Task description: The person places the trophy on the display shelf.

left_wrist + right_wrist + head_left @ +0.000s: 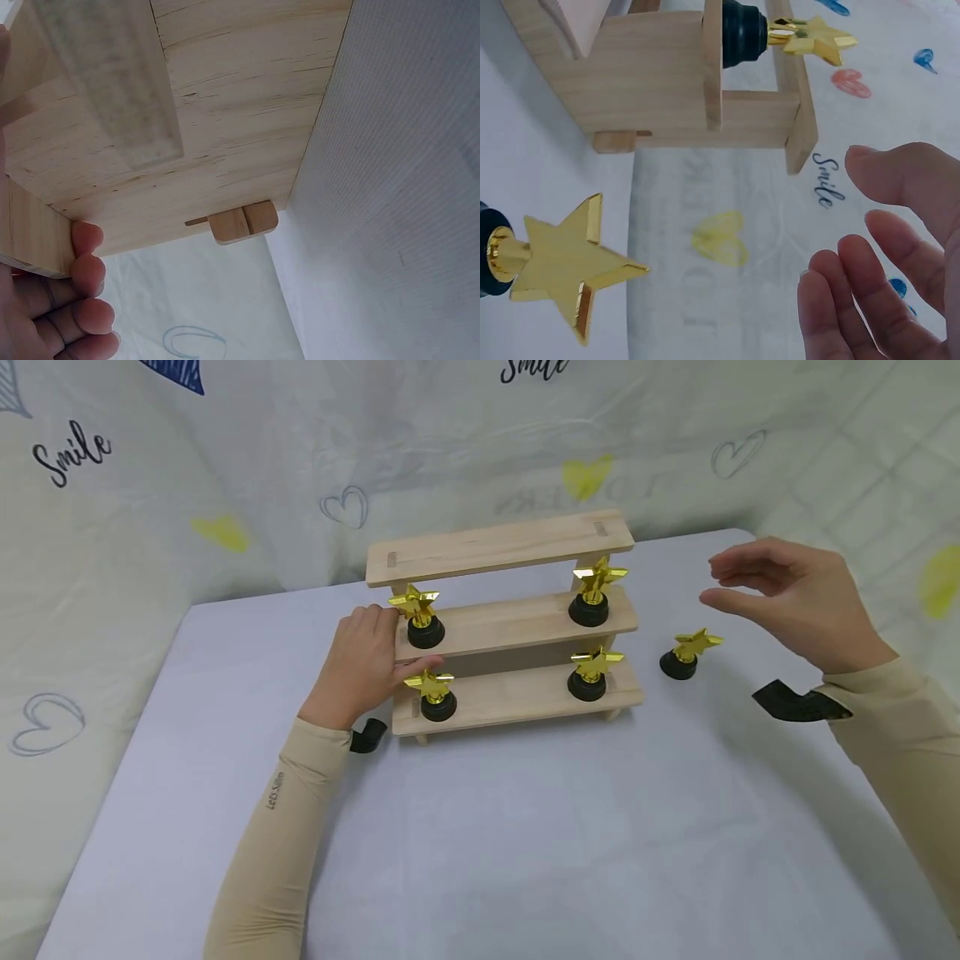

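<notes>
A three-tier wooden shelf (502,618) stands on the white table. My left hand (362,662) grips its left end, the fingertips (88,275) wrapped over a board edge in the left wrist view. The left thumb lies close behind a gold star trophy (431,693) at the left of the bottom tier. Another star trophy (592,672) is at that tier's right end. Two more, a left trophy (420,617) and a right trophy (594,593), stand on the middle tier. Right of the shelf, a star trophy (684,653) rests on the table. My right hand (806,597) hovers beyond it, fingers loosely bent, holding nothing.
The top tier (498,547) bears no trophy. Behind the table (525,843) hangs a pale cloth (450,452) printed with hearts and words. Black straps (798,702) stick out at both wrists.
</notes>
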Action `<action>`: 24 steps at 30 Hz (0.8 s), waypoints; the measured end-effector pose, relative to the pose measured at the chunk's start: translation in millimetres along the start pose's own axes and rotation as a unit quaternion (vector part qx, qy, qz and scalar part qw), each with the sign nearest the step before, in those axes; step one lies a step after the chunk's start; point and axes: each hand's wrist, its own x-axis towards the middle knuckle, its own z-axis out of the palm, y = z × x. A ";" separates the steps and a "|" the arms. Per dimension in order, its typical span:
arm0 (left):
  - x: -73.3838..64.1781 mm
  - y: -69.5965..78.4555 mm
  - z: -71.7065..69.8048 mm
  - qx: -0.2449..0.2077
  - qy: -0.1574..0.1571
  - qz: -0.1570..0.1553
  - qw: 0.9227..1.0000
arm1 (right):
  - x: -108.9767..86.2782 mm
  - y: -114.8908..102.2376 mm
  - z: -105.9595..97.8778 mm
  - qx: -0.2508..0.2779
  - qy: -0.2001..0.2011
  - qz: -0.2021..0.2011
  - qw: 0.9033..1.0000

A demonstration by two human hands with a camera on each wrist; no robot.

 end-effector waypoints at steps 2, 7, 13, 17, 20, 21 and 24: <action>0.0 -0.1 0.0 -0.005 -0.002 -0.004 1.000 | -2.9 6.4 -2.8 -0.003 0.007 0.013 1.000; -0.4 0.2 0.1 -0.014 -0.012 -0.012 1.000 | -8.8 25.0 -6.3 -0.003 0.016 0.029 0.999; -1.7 -0.6 1.8 -0.011 -0.013 -0.017 1.000 | -10.1 49.2 -3.7 0.000 0.010 0.028 1.000; -1.7 -1.1 2.0 -0.012 -0.012 -0.015 1.000 | -11.9 66.7 -0.3 0.004 -0.003 0.030 1.000; -1.2 -1.0 2.3 -0.013 -0.011 -0.014 1.000 | -13.0 78.2 0.9 0.006 -0.011 0.029 0.999; -1.1 -0.8 2.4 -0.013 -0.011 -0.014 1.000 | -13.3 81.6 1.1 0.008 -0.013 0.030 0.999; -0.9 -0.5 2.5 -0.012 -0.011 -0.015 1.000 | -14.2 89.5 1.2 0.009 -0.015 0.032 0.999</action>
